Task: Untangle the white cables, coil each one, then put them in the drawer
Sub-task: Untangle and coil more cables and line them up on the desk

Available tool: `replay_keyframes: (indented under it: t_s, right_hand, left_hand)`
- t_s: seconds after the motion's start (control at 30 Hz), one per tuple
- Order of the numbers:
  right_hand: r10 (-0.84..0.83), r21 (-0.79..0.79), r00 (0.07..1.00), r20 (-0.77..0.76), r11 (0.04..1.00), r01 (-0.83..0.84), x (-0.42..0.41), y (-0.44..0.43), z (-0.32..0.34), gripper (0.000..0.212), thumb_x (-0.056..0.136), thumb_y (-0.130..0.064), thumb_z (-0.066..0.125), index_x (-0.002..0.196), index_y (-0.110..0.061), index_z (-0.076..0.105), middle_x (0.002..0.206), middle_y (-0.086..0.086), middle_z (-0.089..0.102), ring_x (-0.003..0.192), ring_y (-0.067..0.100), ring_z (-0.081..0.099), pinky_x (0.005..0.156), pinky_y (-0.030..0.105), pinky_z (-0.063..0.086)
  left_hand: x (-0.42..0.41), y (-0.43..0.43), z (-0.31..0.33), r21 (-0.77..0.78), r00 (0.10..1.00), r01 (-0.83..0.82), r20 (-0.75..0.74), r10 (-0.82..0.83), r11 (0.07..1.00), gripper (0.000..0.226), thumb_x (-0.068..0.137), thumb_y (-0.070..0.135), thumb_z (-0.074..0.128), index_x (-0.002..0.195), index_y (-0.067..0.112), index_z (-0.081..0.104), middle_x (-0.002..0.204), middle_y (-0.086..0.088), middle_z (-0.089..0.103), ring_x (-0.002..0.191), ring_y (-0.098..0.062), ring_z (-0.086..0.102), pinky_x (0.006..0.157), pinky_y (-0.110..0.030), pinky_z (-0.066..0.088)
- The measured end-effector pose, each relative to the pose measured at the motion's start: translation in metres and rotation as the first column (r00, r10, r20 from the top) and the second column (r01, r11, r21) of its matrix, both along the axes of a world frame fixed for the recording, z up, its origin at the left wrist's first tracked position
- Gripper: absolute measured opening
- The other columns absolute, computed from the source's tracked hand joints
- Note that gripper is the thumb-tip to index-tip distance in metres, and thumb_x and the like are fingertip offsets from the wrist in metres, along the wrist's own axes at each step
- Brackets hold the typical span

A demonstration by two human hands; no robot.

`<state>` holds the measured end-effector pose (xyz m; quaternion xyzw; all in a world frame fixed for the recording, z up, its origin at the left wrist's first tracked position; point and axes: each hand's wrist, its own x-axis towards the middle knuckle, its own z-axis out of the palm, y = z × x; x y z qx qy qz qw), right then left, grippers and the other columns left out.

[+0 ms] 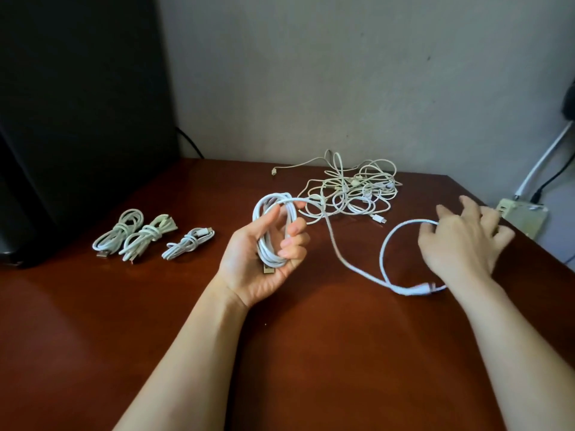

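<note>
On the table [93, 337], the left hand [264, 253] lies palm up with its fingers curled round the coil [269, 247] of a white cable. The cable's tail [404, 290] runs off toward 4 o'clock, loops, and rises to the right hand [463, 241]. That hand's fingers are spread and blurred, so I cannot tell whether it pinches the tail. Three tied coils [146, 236] lie at 9 o'clock of the left hand. The tangle [351, 188] sits at 1 o'clock, near the wall.

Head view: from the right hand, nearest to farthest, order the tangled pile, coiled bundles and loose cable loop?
1. Loose cable loop, at the right hand.
2. Tangled pile, behind, leftward.
3. Coiled bundles, far left.
</note>
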<state>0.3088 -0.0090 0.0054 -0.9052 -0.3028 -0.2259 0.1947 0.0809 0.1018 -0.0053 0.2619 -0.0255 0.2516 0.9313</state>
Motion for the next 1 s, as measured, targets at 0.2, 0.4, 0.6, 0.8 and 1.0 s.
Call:
replay_keyframes:
  t_s: [0.2, 0.4, 0.6, 0.8, 1.0]
  right_hand:
    - [0.320, 0.249, 0.903, 0.286, 0.885, -0.393, -0.021, -0.004, 0.021, 0.038, 0.074, -0.024, 0.051, 0.107, -0.017, 0.069, 0.129, 0.002, 0.059, 0.116, 0.027, 0.042, 0.100, 0.037, 0.021]
    - [0.578, -0.008, 0.769, 0.272, 0.801, -0.599, -0.040, 0.005, 0.014, 0.041, 0.071, -0.017, 0.076, 0.110, -0.016, 0.066, 0.111, 0.006, 0.055, 0.099, 0.021, 0.040, 0.084, 0.035, 0.029]
    - [0.588, -0.264, 0.805, 0.084, 0.792, -0.551, -0.038, -0.005, 0.022, 0.089, 0.071, -0.030, 0.074, 0.146, -0.037, 0.026, 0.141, -0.003, 0.032, 0.125, 0.022, 0.031, 0.101, 0.038, 0.025]
    - [0.839, -0.088, 0.536, 0.092, 0.543, -0.835, -0.059, -0.008, 0.027, 0.069, 0.067, -0.034, 0.047, 0.136, -0.025, 0.046, 0.140, -0.004, 0.039, 0.129, 0.016, 0.032, 0.108, 0.027, 0.022]
    - [0.923, 0.030, 0.368, 0.113, 0.367, -0.930, -0.085, -0.005, 0.022, 0.021, 0.083, -0.031, 0.056, 0.089, -0.014, 0.068, 0.079, -0.008, 0.061, 0.074, 0.005, 0.052, 0.072, 0.018, 0.042]
  left_hand:
    - [0.001, 0.000, 0.000, 0.053, 0.999, 0.024, -0.031, -0.022, 0.998, 0.029, 0.073, 0.014, 0.076, 0.096, -0.001, 0.068, 0.070, -0.006, 0.047, 0.056, -0.010, 0.041, 0.045, -0.016, 0.038]
    - [0.001, 0.003, -0.001, 0.011, 0.998, 0.050, 0.031, -0.050, 0.999, 0.026, 0.084, 0.019, 0.063, 0.097, -0.002, 0.067, 0.071, -0.006, 0.049, 0.057, -0.010, 0.042, 0.047, -0.015, 0.037]
    - [0.001, 0.001, 0.000, -0.054, 0.994, -0.090, -0.064, 0.086, 0.995, 0.025, 0.093, 0.023, 0.048, 0.095, 0.002, 0.060, 0.079, -0.008, 0.054, 0.056, -0.006, 0.036, 0.049, -0.011, 0.028]
    - [0.001, 0.003, 0.001, -0.050, 0.980, -0.171, -0.116, 0.164, 0.984, 0.026, 0.093, 0.027, 0.041, 0.098, 0.005, 0.053, 0.081, -0.004, 0.050, 0.057, -0.005, 0.031, 0.049, -0.011, 0.028]
    - [0.002, 0.002, 0.001, -0.052, 0.976, -0.180, -0.136, 0.172, 0.982, 0.027, 0.093, 0.028, 0.042, 0.099, 0.005, 0.054, 0.080, -0.003, 0.048, 0.058, -0.005, 0.030, 0.051, -0.011, 0.023]
